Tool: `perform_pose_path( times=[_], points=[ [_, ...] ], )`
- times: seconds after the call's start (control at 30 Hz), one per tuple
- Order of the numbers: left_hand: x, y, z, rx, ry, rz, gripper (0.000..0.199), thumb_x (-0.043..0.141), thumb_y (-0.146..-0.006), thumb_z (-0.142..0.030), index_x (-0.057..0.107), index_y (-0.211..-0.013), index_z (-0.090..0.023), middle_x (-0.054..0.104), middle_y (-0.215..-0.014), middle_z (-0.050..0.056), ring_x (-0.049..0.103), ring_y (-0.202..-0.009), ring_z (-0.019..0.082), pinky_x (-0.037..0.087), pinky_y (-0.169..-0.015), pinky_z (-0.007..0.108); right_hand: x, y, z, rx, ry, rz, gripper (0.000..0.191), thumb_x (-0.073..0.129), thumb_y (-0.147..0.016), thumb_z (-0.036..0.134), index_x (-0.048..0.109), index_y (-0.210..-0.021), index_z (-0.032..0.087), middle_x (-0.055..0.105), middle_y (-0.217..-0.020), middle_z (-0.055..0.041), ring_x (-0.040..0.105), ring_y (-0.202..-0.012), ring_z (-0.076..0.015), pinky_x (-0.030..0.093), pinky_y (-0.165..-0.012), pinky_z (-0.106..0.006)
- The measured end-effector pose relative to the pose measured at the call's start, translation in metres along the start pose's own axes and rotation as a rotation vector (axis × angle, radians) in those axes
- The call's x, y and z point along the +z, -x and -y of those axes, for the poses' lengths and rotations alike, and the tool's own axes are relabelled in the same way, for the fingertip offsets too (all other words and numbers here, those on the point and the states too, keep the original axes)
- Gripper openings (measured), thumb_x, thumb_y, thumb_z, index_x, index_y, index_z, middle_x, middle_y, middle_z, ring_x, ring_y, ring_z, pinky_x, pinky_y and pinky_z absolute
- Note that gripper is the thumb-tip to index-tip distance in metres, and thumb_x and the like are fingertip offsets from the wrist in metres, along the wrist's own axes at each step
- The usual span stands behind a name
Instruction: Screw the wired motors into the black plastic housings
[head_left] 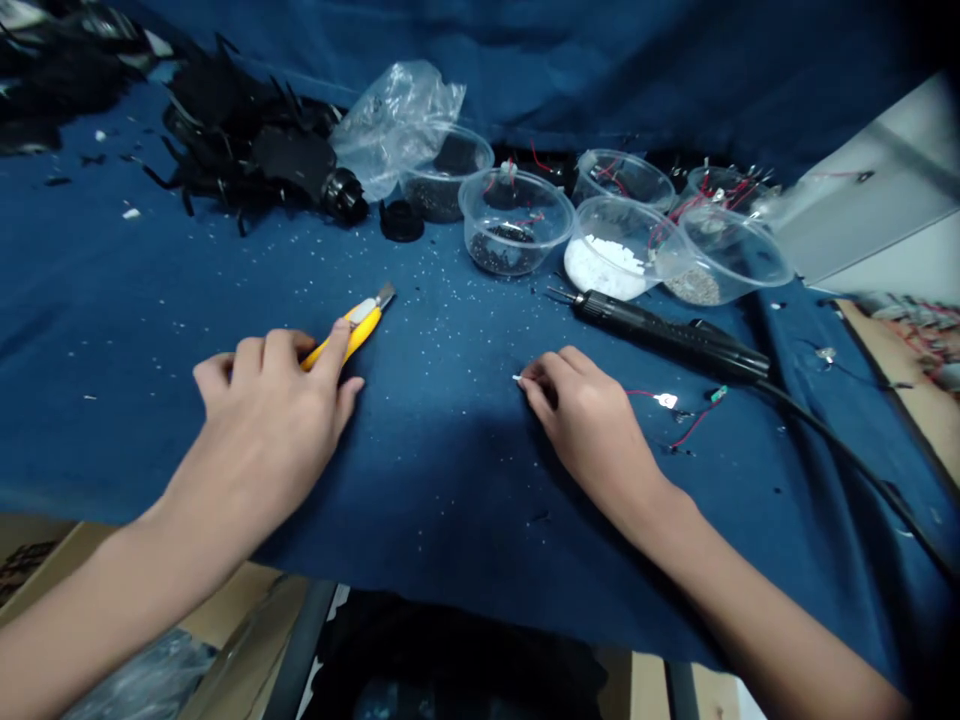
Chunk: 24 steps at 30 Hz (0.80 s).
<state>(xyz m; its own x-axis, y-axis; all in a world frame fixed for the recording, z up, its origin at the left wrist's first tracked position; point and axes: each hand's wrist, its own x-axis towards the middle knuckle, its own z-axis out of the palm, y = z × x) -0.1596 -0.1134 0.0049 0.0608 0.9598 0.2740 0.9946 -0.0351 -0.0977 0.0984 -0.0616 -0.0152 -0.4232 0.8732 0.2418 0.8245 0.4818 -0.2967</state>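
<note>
My left hand (262, 410) is closed around a yellow box cutter (361, 330), its blade pointing away to the upper right over the blue cloth. Between the thumb and fingertips of my right hand (581, 400) is a small white piece (517, 378), too small to name. Just right of that hand lie a red wire with a white end (665, 401) and a small green part (718, 394) on another red wire. A black electric screwdriver (667, 335) rests behind my right hand, its bit facing left.
Clear plastic tubs (517, 215) stand along the back, one with white pieces (606, 265), others with dark or metallic small parts. Black molded parts (255, 150) and a plastic bag (397, 115) sit at the back left. White specks dot the blue cloth (450, 450). A cable (847, 450) trails right.
</note>
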Motion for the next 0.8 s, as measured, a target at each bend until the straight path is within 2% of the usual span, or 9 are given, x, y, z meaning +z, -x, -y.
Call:
perform_pose_path(
  times=[0.1, 0.2, 0.3, 0.37, 0.5, 0.6, 0.67, 0.73, 0.8],
  points=[
    [-0.005, -0.014, -0.012, 0.148, 0.081, -0.082, 0.042, 0.045, -0.096, -0.032, 0.046, -0.135, -0.019, 0.051, -0.127, 0.018, 0.044, -0.119, 0.040, 0.037, -0.090, 0.054, -0.006, -0.001, 0.000, 0.044, -0.102, 0.001, 0.007, 0.053, -0.089, 0.016, 0.059, -0.088, 0.013, 0.059, -0.089, -0.0086, 0.057, -0.077, -0.0175, 0.047, -0.071, -0.032],
    [-0.009, -0.036, -0.036, 0.371, 0.269, -0.034, 0.030, 0.043, -0.097, -0.026, 0.054, -0.124, -0.018, 0.058, -0.113, 0.012, 0.051, -0.107, 0.030, 0.040, -0.089, 0.045, -0.025, 0.004, 0.001, 0.295, -0.314, 0.021, 0.012, 0.060, -0.086, 0.028, 0.058, -0.086, 0.016, 0.061, -0.081, -0.0057, 0.059, -0.068, -0.0157, 0.048, -0.065, -0.030],
    [0.000, -0.058, -0.061, 0.508, 0.413, 0.072, 0.025, 0.045, -0.097, -0.023, 0.056, -0.119, -0.015, 0.059, -0.105, 0.009, 0.052, -0.100, 0.026, 0.042, -0.086, 0.039, -0.047, 0.013, -0.004, 0.708, -0.753, 0.262, 0.035, 0.056, -0.087, 0.049, 0.054, -0.073, 0.017, 0.054, -0.057, -0.0006, 0.054, -0.048, -0.0127, 0.043, -0.046, -0.024],
    [0.011, -0.068, -0.074, 0.580, 0.456, 0.134, 0.025, 0.048, -0.097, -0.025, 0.056, -0.118, -0.014, 0.059, -0.103, 0.009, 0.053, -0.097, 0.025, 0.042, -0.083, 0.037, -0.055, 0.017, -0.012, 0.928, -0.992, 0.425, 0.044, 0.053, -0.086, 0.057, 0.055, -0.070, 0.016, 0.052, -0.053, -0.0001, 0.053, -0.043, -0.0111, 0.040, -0.039, -0.021],
    [0.026, -0.077, -0.086, 0.696, 0.460, 0.167, 0.020, 0.045, -0.098, -0.023, 0.060, -0.107, -0.014, 0.058, -0.097, 0.008, 0.055, -0.087, 0.023, 0.041, -0.078, 0.036, -0.059, 0.011, -0.031, 1.198, -1.093, 0.579, 0.062, 0.046, -0.083, 0.069, 0.061, -0.069, 0.011, 0.055, -0.053, -0.0029, 0.053, -0.040, -0.0092, 0.041, -0.037, -0.018],
    [0.027, -0.080, -0.085, 0.734, 0.496, 0.171, 0.020, 0.041, -0.099, -0.020, 0.060, -0.097, -0.014, 0.058, -0.093, 0.006, 0.054, -0.083, 0.021, 0.041, -0.078, 0.035, -0.057, -0.002, -0.040, 1.305, -1.062, 0.644, 0.066, 0.043, -0.083, 0.072, 0.062, -0.067, 0.010, 0.054, -0.048, -0.0035, 0.051, -0.038, -0.0081, 0.039, -0.034, -0.016],
    [0.028, -0.082, -0.084, 0.745, 0.547, 0.186, 0.019, 0.042, -0.098, -0.021, 0.060, -0.094, -0.015, 0.058, -0.093, 0.005, 0.054, -0.083, 0.020, 0.041, -0.079, 0.035, -0.056, -0.007, -0.041, 1.316, -1.051, 0.682, 0.062, 0.047, -0.084, 0.068, 0.063, -0.069, 0.010, 0.056, -0.049, -0.0047, 0.052, -0.039, -0.0080, 0.040, -0.035, -0.015],
    [0.030, -0.083, -0.084, 0.708, 0.654, 0.196, 0.014, 0.047, -0.097, -0.021, 0.059, -0.095, -0.016, 0.059, -0.093, 0.004, 0.055, -0.082, 0.018, 0.042, -0.079, 0.033, -0.055, -0.006, -0.038, 1.228, -1.039, 0.681, 0.054, 0.055, -0.083, 0.062, 0.065, -0.071, 0.010, 0.062, -0.056, -0.0082, 0.057, -0.044, -0.0099, 0.046, -0.039, -0.017],
    [0.032, -0.082, -0.088, 0.631, 0.809, 0.220, 0.008, 0.052, -0.094, -0.021, 0.059, -0.096, -0.017, 0.061, -0.090, 0.002, 0.056, -0.079, 0.015, 0.043, -0.076, 0.029, -0.052, 0.000, -0.033, 1.059, -1.034, 0.568, 0.046, 0.060, -0.082, 0.054, 0.065, -0.073, 0.009, 0.066, -0.065, -0.0114, 0.061, -0.050, -0.0127, 0.051, -0.046, -0.021]
  ],
)
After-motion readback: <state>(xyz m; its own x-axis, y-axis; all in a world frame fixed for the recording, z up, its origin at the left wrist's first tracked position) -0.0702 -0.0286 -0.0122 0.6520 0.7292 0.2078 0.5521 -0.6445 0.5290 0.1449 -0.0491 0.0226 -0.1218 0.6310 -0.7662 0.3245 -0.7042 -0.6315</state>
